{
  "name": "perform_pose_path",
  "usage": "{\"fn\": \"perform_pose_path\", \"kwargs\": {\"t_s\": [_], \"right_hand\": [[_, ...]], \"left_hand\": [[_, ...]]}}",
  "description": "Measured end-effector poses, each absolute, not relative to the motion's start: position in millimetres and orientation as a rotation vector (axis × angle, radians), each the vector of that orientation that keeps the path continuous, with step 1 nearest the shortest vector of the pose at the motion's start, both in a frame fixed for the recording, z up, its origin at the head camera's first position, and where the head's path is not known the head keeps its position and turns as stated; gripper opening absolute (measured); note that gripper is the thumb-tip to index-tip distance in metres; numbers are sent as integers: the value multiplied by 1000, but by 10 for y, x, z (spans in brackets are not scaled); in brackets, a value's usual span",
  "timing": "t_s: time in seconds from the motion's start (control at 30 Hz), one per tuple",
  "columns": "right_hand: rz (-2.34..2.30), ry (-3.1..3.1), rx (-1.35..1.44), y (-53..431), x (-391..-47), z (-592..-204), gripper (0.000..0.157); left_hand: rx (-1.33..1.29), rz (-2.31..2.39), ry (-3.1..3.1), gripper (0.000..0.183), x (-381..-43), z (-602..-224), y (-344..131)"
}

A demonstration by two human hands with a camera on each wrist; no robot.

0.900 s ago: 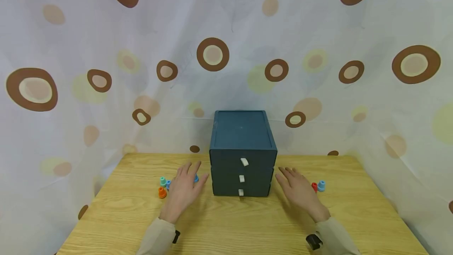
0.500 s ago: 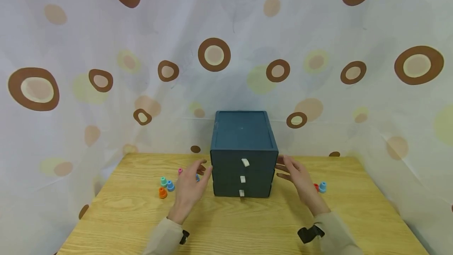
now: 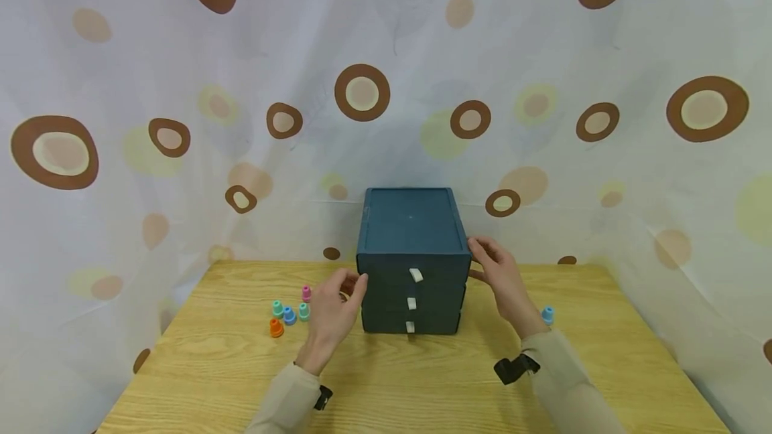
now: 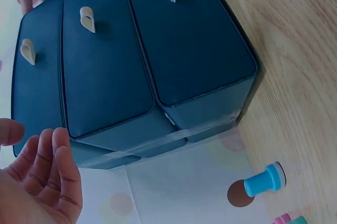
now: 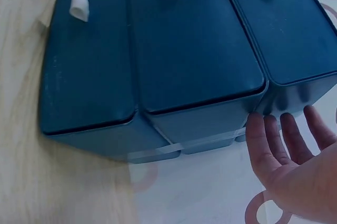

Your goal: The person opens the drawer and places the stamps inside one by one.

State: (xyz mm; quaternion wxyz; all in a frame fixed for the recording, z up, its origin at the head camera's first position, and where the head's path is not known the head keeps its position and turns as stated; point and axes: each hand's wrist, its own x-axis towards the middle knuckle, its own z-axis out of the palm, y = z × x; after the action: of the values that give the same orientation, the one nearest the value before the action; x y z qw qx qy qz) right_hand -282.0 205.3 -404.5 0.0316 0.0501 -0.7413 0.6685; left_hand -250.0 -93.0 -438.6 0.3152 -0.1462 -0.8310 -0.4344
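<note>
A dark blue cabinet (image 3: 410, 223) with three stacked drawers stands on the wooden table, all its drawers pushed in. White loop pulls (image 3: 412, 303) stick out of the drawer fronts. My left hand (image 3: 332, 313) is beside the cabinet's left front edge, holding nothing, fingers loosely bent; in the left wrist view its fingertips (image 4: 60, 140) overlap the side of the top drawer. On the other side, my right hand (image 3: 503, 280) has its fingers extended toward the upper right side. The right wrist view shows these fingertips (image 5: 284, 119) right at the top drawer's side wall.
Small flared plastic pieces in orange (image 3: 276, 328), teal, blue and pink (image 3: 306, 293) stand left of the cabinet. A light blue piece (image 3: 547, 315) stands to the right. Behind the table (image 3: 398, 387) hangs a white patterned curtain (image 3: 410, 32).
Both hands have come inward to the cabinet's sides. The right hand has risen from near the table to the top drawer's level, and the left has turned palm toward the cabinet, which stays put.
</note>
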Motion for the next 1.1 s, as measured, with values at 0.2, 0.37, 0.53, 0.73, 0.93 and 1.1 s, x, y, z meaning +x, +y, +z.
{"fn": "perform_pose_path", "kwargs": {"t_s": [0.2, 0.37, 0.53, 0.73, 0.93, 1.1], "right_hand": [[2051, -2285, 179, 2055, -2861, -3995, 59], [2027, -2291, 264, 2076, -2863, -3967, 56], [2043, -2305, 323, 2066, -2875, -3917, 57], [2074, -2322, 313, 2053, -2879, -3880, 58], [2081, -2322, 278, 2059, -2884, -3863, 59], [2076, -2321, 283, 2058, -2878, -3848, 58]], "left_hand": [[-484, -1165, -2121, 10, -2496, -4400, -838], [-582, -1175, -2072, 9, -2502, -4392, -750], [-639, -1291, -2045, 12, -2525, -4378, -676], [-626, -1671, -2060, 17, -2517, -4372, -583], [-642, -1726, -2112, 25, -2516, -4319, -458], [-701, -1715, -2105, 27, -2440, -4183, -369]]}}
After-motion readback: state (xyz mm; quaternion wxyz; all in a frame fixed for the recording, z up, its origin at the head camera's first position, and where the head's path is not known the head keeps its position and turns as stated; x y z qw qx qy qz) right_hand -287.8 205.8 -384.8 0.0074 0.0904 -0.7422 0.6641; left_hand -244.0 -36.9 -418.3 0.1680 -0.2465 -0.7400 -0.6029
